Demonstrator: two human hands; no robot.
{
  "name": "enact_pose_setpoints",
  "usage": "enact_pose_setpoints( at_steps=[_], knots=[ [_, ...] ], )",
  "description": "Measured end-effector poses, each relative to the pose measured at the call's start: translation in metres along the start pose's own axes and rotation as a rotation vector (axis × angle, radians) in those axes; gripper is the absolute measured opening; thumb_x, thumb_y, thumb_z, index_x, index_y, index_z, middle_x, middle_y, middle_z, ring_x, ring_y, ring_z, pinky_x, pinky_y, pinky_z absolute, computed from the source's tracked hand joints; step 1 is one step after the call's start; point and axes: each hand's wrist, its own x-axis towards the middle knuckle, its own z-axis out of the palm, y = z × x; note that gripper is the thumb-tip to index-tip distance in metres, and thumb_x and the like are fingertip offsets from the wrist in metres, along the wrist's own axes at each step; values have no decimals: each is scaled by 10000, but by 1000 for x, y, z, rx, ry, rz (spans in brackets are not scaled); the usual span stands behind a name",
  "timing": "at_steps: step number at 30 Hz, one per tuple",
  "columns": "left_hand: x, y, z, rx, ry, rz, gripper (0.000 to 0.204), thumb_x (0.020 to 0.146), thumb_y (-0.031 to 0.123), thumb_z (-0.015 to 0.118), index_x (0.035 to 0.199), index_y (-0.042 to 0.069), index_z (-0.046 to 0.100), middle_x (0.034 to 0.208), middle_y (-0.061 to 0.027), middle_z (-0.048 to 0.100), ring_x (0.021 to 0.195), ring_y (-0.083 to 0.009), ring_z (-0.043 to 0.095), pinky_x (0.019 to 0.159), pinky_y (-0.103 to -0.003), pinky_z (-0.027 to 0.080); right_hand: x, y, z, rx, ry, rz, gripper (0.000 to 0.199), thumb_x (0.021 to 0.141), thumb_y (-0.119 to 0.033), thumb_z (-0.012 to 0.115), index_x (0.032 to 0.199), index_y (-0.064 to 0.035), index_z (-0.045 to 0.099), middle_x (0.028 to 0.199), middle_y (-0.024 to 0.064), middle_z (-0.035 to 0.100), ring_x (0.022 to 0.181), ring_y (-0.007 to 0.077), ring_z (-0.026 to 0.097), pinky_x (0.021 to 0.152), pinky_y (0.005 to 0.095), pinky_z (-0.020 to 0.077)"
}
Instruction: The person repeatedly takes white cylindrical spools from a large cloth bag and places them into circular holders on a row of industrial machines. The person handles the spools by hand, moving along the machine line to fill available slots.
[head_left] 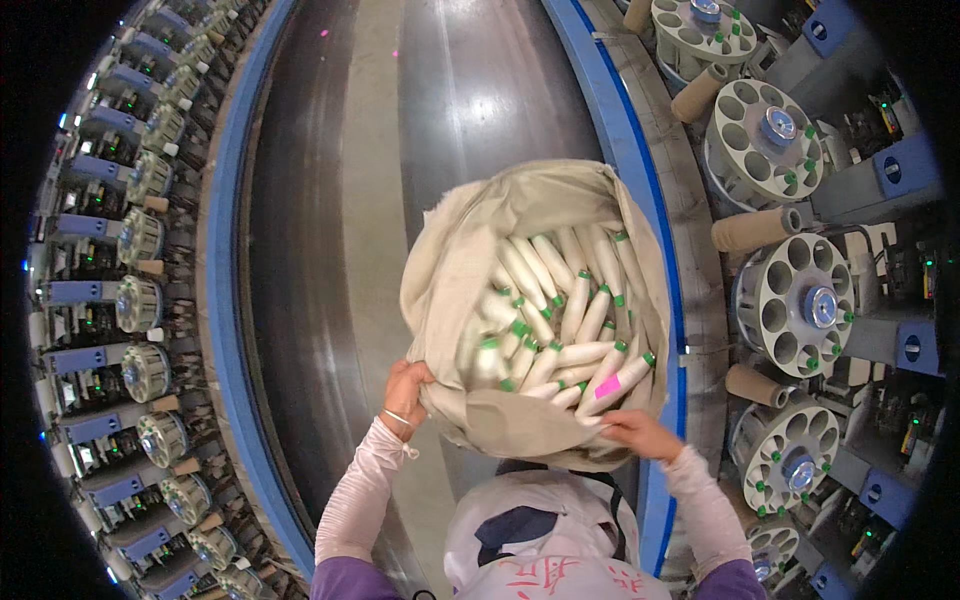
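Note:
A large beige cloth sack (490, 412) gapes in front of my body, its rim folded outward. Inside lie several white yarn bobbins (572, 308) with green tips, heaped at various angles. One bobbin (617, 385) near the front rim carries a bright pink patch. My left hand (408, 392) is closed on the sack's rim at its near left side. At the near right, my right hand (643, 434) pinches the rim's cloth. The bobbins at the left of the heap look smeared by motion.
Along the right stands a winding machine with round bobbin magazines (797, 306) and brown cones (757, 229). A similar row of machines (140, 303) lines the left. Blue rails (232, 330) edge both sides of the dark, shiny aisle floor (310, 250), which has a paler strip.

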Motion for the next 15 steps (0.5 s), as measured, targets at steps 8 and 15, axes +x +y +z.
enact_pose_setpoints(
  at_steps=[8,15],
  knots=[
    [60,-47,-21,-593,-570,19,478,798,40,510,1260,-46,598,1255,-125,666,1148,-284,639,988,-420,530,-5,34,21,-287,-340,104,439,975,-454,580,1172,-78,689,1051,175,715,938,324,674,859,403,515],
    [109,-58,-80,202,572,455,314,836,-3,558,1144,43,599,1173,-105,622,1085,-248,595,894,-395,507,51,34,67,-473,-128,18,300,929,-300,649,1079,-49,715,1007,178,706,941,355,671,847,421,519]
  ],
)
